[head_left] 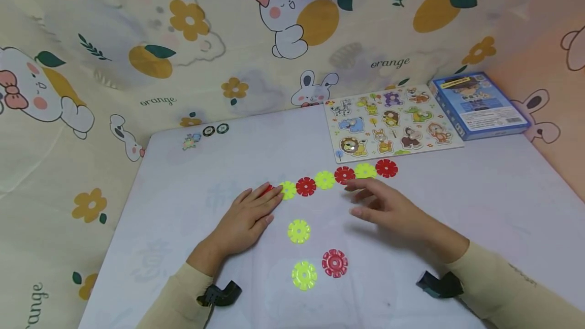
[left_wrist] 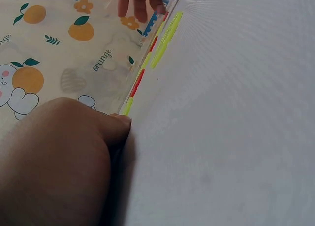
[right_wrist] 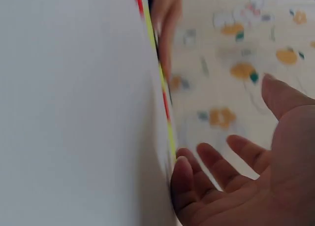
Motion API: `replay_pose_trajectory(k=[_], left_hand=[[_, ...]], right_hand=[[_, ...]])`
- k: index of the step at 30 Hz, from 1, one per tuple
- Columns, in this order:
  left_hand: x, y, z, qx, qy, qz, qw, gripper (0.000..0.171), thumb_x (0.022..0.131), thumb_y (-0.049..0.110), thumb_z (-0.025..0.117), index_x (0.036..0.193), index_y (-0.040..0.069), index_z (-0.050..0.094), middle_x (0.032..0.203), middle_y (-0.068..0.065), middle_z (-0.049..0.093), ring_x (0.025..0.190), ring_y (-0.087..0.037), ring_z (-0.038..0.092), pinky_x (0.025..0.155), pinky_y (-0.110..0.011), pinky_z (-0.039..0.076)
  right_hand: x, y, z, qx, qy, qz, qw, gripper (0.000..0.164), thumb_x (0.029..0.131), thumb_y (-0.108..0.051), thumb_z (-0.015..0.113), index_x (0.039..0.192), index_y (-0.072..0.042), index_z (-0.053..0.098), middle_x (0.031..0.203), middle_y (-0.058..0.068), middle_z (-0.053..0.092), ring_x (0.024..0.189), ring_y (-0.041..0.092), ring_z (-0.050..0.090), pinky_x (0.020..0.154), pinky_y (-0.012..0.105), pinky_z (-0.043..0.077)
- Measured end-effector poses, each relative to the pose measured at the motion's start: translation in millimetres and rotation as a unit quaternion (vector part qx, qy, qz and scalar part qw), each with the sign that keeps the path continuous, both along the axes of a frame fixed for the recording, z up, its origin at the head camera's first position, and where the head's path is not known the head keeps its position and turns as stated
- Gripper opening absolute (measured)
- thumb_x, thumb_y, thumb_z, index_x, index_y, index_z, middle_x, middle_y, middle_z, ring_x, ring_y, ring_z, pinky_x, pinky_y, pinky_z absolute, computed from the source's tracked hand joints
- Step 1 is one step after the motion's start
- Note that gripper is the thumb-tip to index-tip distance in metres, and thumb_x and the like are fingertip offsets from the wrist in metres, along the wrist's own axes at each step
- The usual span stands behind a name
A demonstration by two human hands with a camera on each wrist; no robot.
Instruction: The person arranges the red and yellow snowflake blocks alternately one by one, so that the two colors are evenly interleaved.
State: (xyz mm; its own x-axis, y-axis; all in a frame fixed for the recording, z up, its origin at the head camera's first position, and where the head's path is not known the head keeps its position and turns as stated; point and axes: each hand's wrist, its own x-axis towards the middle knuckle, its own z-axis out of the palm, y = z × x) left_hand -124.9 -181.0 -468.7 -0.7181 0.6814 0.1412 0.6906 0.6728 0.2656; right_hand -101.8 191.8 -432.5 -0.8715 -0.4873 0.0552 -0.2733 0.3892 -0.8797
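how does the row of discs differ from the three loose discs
The row of discs lines up, red and yellow-green alternating; the three loose discs lie apart. The row holds more discs than the loose three. The row sits nearer the animal board than the loose discs do. Both mix red and yellow-green.

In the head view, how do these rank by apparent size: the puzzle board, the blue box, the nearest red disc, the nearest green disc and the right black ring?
1. Puzzle board
2. Blue box
3. Nearest red disc and nearest green disc: too alike to rank
4. Right black ring
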Motion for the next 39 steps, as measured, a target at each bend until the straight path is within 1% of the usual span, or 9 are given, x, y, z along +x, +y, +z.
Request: replay_pose_trajectory(k=[6, 10, 14, 16, 18, 23, 27, 34, 39], left_hand=[[-0.1, -0.2, 0.0, -0.001, 0.000, 0.002, 1.0000, 0.053, 0.099, 0.033, 0.045, 0.150, 0.025, 0.034, 0.155, 0.009, 0.027, 0.143, -0.021, 0.016, 0.110, -0.054, 0.014], [-0.3, -0.4, -0.2, -0.002, 0.001, 0.002, 1.0000, 0.053, 0.099, 0.033, 0.045, 0.150, 0.025, 0.034, 0.155, 0.009, 0.026, 0.143, -0.021, 0.016, 0.109, -0.055, 0.014], [-0.3, -0.3, -0.6, 0.003, 0.005, 0.000, 1.0000, 0.053, 0.098, 0.032, 0.046, 0.150, 0.025, 0.035, 0.154, 0.009, 0.027, 0.142, -0.021, 0.017, 0.109, -0.056, 0.014], [-0.2, -0.1, -0.7, 0.005, 0.006, 0.000, 1.0000, 0.053, 0.098, 0.032, 0.046, 0.150, 0.025, 0.034, 0.154, 0.010, 0.027, 0.142, -0.021, 0.017, 0.109, -0.056, 0.014], [-0.3, 0.2, -0.8, 0.007, 0.005, 0.000, 1.0000, 0.053, 0.098, 0.031, 0.047, 0.150, 0.025, 0.034, 0.154, 0.010, 0.027, 0.143, -0.021, 0.017, 0.109, -0.056, 0.014], [0.0, 0.4, -0.6, 0.001, 0.006, 0.003, 1.0000, 0.053, 0.099, 0.032, 0.046, 0.150, 0.026, 0.034, 0.154, 0.011, 0.026, 0.143, -0.021, 0.016, 0.109, -0.055, 0.014], [0.4, 0.7, -0.6, -0.004, 0.005, 0.003, 1.0000, 0.053, 0.099, 0.033, 0.046, 0.150, 0.025, 0.034, 0.155, 0.011, 0.025, 0.143, -0.021, 0.016, 0.110, -0.055, 0.014], [-0.1, 1.1, -1.0, -0.009, 0.007, 0.002, 0.9999, 0.053, 0.099, 0.033, 0.045, 0.150, 0.026, 0.033, 0.155, 0.011, 0.025, 0.143, -0.020, 0.016, 0.110, -0.053, 0.014], [-0.3, 0.3, -0.6, -0.009, 0.006, 0.000, 0.9999, 0.053, 0.099, 0.033, 0.045, 0.150, 0.026, 0.033, 0.155, 0.012, 0.024, 0.143, -0.021, 0.016, 0.110, -0.053, 0.014]], right_hand=[[10.9, -42.4, -5.8, 0.031, -0.032, 0.078, 0.996, 0.068, 0.082, -0.047, 0.072, 0.141, -0.028, 0.045, 0.133, -0.011, 0.051, 0.117, 0.010, 0.047, 0.095, 0.039, 0.043], [11.6, -68.8, -8.7, 0.098, 0.016, 0.104, 0.990, 0.070, 0.080, -0.053, 0.071, 0.140, -0.027, 0.046, 0.131, -0.015, 0.048, 0.118, 0.004, 0.040, 0.098, 0.034, 0.041], [11.1, -89.5, -10.4, 0.155, 0.073, 0.100, 0.980, 0.060, 0.081, -0.045, 0.074, 0.134, -0.023, 0.055, 0.118, -0.012, 0.049, 0.110, 0.004, 0.040, 0.090, 0.030, 0.043], [11.3, -95.3, -10.1, 0.166, 0.085, 0.092, 0.978, 0.054, 0.080, -0.040, 0.077, 0.128, -0.023, 0.059, 0.113, -0.011, 0.049, 0.106, 0.005, 0.041, 0.086, 0.030, 0.043], [11.5, -97.7, -9.5, 0.159, 0.068, 0.083, 0.982, 0.048, 0.079, -0.034, 0.078, 0.122, -0.023, 0.059, 0.108, -0.012, 0.050, 0.102, 0.005, 0.043, 0.083, 0.028, 0.044], [11.3, -92.0, -4.9, 0.073, -0.029, 0.064, 0.995, 0.030, 0.084, -0.023, 0.075, 0.107, -0.028, 0.057, 0.094, -0.012, 0.058, 0.087, 0.009, 0.054, 0.074, 0.027, 0.050], [8.9, -79.1, -1.1, 0.026, -0.045, 0.038, 0.998, 0.018, 0.088, -0.025, 0.071, 0.103, -0.031, 0.062, 0.088, -0.010, 0.061, 0.081, 0.013, 0.057, 0.069, 0.028, 0.051], [0.7, -37.7, -3.9, -0.025, -0.066, -0.040, 0.997, 0.024, 0.090, -0.020, 0.069, 0.112, -0.028, 0.062, 0.088, 0.001, 0.061, 0.074, 0.020, 0.061, 0.064, 0.033, 0.055], [-9.2, 6.1, -7.7, -0.011, -0.052, -0.122, 0.991, 0.025, 0.091, -0.025, 0.067, 0.115, -0.024, 0.062, 0.097, 0.003, 0.061, 0.080, 0.022, 0.062, 0.067, 0.033, 0.055]])
